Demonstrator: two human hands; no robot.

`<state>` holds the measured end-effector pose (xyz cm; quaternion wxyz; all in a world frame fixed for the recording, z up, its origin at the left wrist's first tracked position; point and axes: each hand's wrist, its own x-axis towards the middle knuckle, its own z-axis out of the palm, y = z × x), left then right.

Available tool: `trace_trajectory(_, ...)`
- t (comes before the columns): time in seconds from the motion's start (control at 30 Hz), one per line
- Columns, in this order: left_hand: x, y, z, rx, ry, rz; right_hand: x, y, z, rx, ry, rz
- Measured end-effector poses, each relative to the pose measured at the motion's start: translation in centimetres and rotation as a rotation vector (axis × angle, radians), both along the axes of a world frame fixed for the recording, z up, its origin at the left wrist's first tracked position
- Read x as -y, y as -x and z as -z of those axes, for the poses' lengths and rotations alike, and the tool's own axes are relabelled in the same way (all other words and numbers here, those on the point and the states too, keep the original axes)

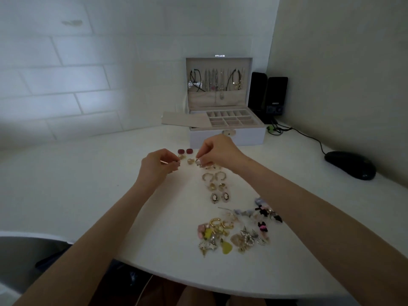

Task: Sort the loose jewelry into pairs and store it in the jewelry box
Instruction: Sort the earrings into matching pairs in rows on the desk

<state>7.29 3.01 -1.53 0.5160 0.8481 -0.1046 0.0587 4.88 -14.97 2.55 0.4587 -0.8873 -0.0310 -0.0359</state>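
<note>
White table [88,195], centre of frame.
- Jewelry box [227,134], upper centre: lid raised, necklaces [217,82] hanging inside it, compartment tray on top.
- Loose flat tray [184,120], just left of the box.
- Earring pairs in a column, mid-frame: red pair [185,151], gold hoops [214,176], cameo pair [218,197].
- Mixed jewelry heap [236,233], lower centre-right.
- Left hand [159,164] pinching a small piece [177,164], too small to identify.
- Right hand [218,151] pinching a pale earring [198,161].
- Black speakers [270,96] and mouse [351,164], right edge.

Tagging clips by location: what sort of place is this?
Probably a home desk in a room corner: a computer mouse, small speakers and an open jewelry box on a white table.
</note>
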Motion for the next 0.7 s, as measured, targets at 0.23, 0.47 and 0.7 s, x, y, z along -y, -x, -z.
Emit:
trace_trajectory(0.23, 0.4, -3.4, 1.3, 0.006, -0.239, -0.03, -1.7, -4.1, 1.2, -0.04, 0.421, -0.019)
trace_trajectory(0.47, 0.5, -3.4, 2.1, 0.047, -0.241, -0.053, -1.9, -5.0, 1.7, -0.052, 0.453, 0.027)
trace_trajectory(0.7, 0.5, -3.7, 2.0, 0.043, -0.216, -0.029, -1.9, -5.9, 1.3, -0.048, 0.273, 0.038)
